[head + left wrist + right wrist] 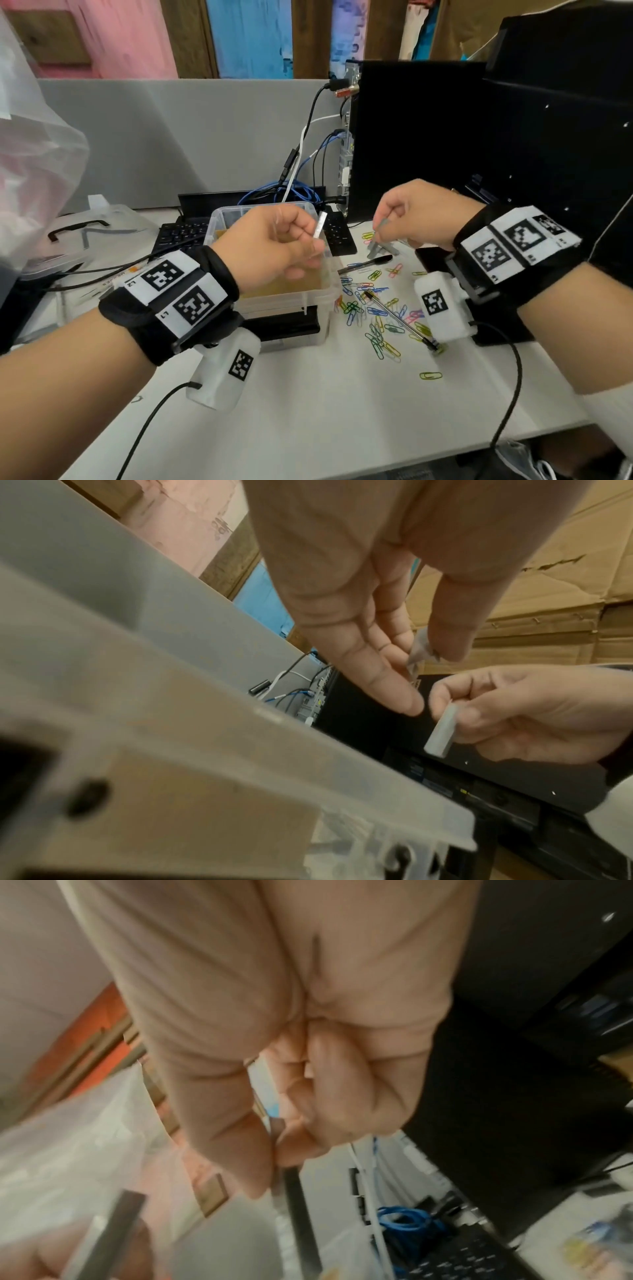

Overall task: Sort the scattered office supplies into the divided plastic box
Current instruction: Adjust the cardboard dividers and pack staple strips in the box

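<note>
My left hand (306, 240) pinches a silver staple strip (320, 224) between thumb and fingers, above the clear divided plastic box (318, 294). In the left wrist view that strip (419, 649) shows only partly between the fingertips. My right hand (383, 224) pinches a second grey staple strip (381, 230) (441, 731), just above more staple strips (380, 249) lying on the white table (342, 411). Coloured paper clips (376, 318) are scattered right of the box, with a black pen (366, 263) and a clear pen (397, 317) among them.
A black keyboard (339, 236) lies behind the box, with tangled blue and black cables (294, 188) beyond it. A black computer case (411, 137) stands at the back right. A clear lid and plastic bag (51, 212) lie at the left. One paper clip (430, 376) lies apart, nearer me.
</note>
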The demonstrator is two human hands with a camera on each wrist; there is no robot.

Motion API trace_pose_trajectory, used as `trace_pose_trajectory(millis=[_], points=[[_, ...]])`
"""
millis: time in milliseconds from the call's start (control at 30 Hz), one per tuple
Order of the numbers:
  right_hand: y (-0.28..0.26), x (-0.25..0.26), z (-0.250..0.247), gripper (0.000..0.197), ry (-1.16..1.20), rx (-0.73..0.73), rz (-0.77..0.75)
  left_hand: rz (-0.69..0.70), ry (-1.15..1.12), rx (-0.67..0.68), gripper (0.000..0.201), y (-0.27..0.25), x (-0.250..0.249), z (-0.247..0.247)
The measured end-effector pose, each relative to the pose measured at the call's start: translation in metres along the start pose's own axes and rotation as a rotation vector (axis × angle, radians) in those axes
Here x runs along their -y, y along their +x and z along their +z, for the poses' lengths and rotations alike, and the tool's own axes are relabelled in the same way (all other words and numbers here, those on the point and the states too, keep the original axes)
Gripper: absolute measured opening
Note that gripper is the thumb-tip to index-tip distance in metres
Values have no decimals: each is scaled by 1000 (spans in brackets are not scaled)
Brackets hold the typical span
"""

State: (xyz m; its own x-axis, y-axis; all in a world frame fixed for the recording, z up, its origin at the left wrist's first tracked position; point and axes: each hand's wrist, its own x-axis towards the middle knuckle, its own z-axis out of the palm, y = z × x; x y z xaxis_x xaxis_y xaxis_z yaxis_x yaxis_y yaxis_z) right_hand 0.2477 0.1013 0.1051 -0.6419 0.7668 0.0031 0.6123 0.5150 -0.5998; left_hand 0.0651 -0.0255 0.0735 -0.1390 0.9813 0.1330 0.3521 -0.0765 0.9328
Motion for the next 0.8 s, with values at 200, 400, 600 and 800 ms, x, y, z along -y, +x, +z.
trace_pose_trajectory(millis=[200, 400, 600, 800], points=[[-9, 38, 3, 12, 360, 250, -128, 24, -33, -19, 12, -10, 1, -23], [-7, 56, 35, 11, 555, 335, -222, 14, -38, 20, 26, -25, 7, -39], [4, 62, 54, 5, 659, 272, -238, -17, -93, -14, 27, -34, 17, -55], [17, 68, 68, 10, 687, 246, -250, -43, -86, -37, 21, -37, 23, -64]])
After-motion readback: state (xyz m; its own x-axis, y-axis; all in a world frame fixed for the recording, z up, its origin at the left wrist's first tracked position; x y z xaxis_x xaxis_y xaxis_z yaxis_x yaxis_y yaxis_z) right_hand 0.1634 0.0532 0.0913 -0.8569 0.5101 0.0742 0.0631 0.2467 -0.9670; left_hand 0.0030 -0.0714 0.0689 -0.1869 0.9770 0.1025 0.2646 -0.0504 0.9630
